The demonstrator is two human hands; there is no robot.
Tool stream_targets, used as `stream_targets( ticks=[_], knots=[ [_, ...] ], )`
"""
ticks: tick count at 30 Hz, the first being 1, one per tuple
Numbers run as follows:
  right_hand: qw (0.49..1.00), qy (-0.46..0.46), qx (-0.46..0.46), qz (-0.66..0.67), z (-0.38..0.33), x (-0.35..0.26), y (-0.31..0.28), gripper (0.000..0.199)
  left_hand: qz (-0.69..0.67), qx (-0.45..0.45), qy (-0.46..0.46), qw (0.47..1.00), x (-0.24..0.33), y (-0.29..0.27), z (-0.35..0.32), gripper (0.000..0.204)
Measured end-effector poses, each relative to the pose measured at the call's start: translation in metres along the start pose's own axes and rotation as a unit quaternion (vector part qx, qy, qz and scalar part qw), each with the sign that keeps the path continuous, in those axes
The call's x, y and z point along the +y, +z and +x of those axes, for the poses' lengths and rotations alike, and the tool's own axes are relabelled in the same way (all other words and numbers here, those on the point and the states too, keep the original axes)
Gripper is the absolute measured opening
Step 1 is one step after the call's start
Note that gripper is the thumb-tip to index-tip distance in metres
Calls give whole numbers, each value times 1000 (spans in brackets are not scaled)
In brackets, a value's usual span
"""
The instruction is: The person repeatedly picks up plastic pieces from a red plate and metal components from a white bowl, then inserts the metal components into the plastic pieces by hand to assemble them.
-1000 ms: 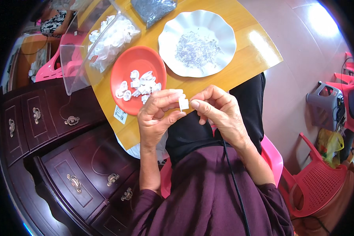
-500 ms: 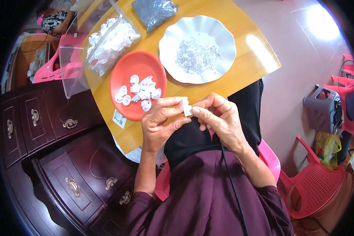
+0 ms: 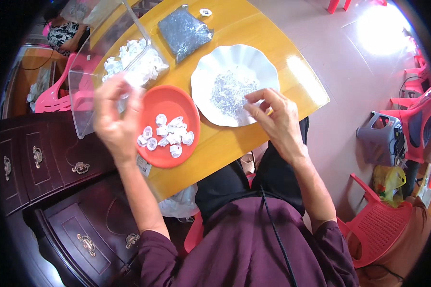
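Note:
My left hand (image 3: 115, 115) is raised and blurred beside the open clear plastic box (image 3: 88, 71) that holds white plastic pieces (image 3: 139, 64). Its fingers are curled together, and the blur hides whether anything is in them. Just to its right is an orange plate (image 3: 170, 98) with several small white pieces (image 3: 167, 136). My right hand (image 3: 277, 119) rests at the near rim of a scalloped white plate (image 3: 234, 52). Its fingertips hover over the pile of tiny silvery parts (image 3: 230, 88), and I see nothing between them.
A grey bag of small parts (image 3: 184, 31) lies at the back of the yellow table (image 3: 254, 19). Dark wooden drawers (image 3: 48, 158) stand to the left, with a pink chair (image 3: 57, 93) behind them. Red chairs (image 3: 383, 225) stand to the right. Another person (image 3: 62, 33) sits at far left.
My hands were together at my chest on a small white piece. They have separated: the left swung toward the clear box, the right reached to the white plate.

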State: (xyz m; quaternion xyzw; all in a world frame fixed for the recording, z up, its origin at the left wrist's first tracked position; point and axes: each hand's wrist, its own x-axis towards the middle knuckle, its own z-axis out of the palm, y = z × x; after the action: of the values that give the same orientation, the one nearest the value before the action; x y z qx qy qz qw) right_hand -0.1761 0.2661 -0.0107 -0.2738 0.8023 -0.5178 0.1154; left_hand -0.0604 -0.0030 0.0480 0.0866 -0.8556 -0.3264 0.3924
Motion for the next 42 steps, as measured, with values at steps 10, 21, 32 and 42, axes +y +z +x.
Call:
stream_targets(
  ticks=[10,21,32,42],
  knots=[
    [971,-95,18,-221,55,15,1,11,250,81,18,965,-37,-29,19,31],
    [938,-152,-101,-294,76,21,-2,12,149,-15,-8,989,-6,14,-44,24],
    [885,-228,-119,-388,92,36,3,16,126,-191,-171,958,-8,3,-59,18],
    [911,-182,-118,-350,83,15,-12,13,132,-267,-128,946,2,7,-65,15]
  ],
)
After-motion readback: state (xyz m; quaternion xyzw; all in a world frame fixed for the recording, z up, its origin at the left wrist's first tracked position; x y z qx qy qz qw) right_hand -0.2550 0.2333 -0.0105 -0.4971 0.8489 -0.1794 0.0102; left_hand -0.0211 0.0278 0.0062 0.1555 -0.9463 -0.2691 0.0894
